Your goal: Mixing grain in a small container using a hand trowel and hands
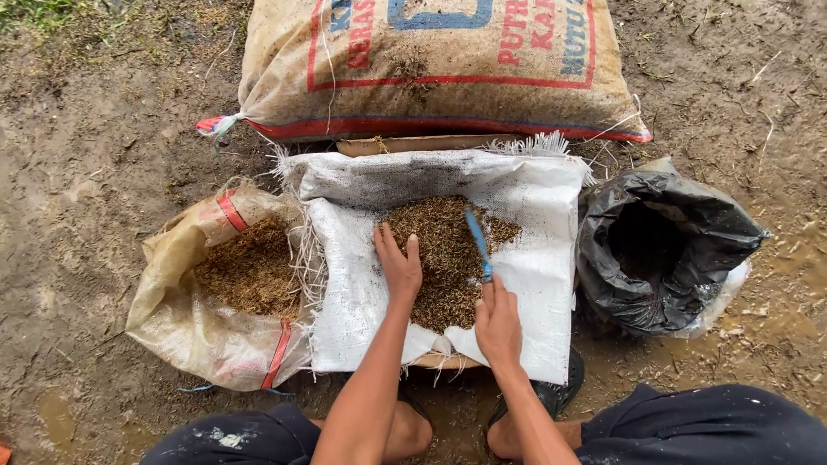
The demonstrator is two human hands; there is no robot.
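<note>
Nearest to the camera, dark trousers (698,426) and a black sandal (558,392) are seen on wet, muddy ground (86,172). Just beyond them a white woven cloth (534,275) is spread out, and this cloth is taken here as the landmark. On the middle of the cloth a heap of brown chaff-like material (444,258) is lying. The left hand (398,263) is laid flat on the left edge of the heap, palm down, fingers loosely spread and closed on nothing. The right hand (498,323) is at the near edge of the cloth and is closed around the handle of a blue knife (478,245) — the blade points away, across the heap. To the left of the cloth, touching it, an open tan sack (172,319) holds more of the brown material. To the right of the cloth a black plastic bag (680,224) stands open. Behind the cloth — farthest from the camera — a large filled printed sack (431,86) lies on its side.
</note>
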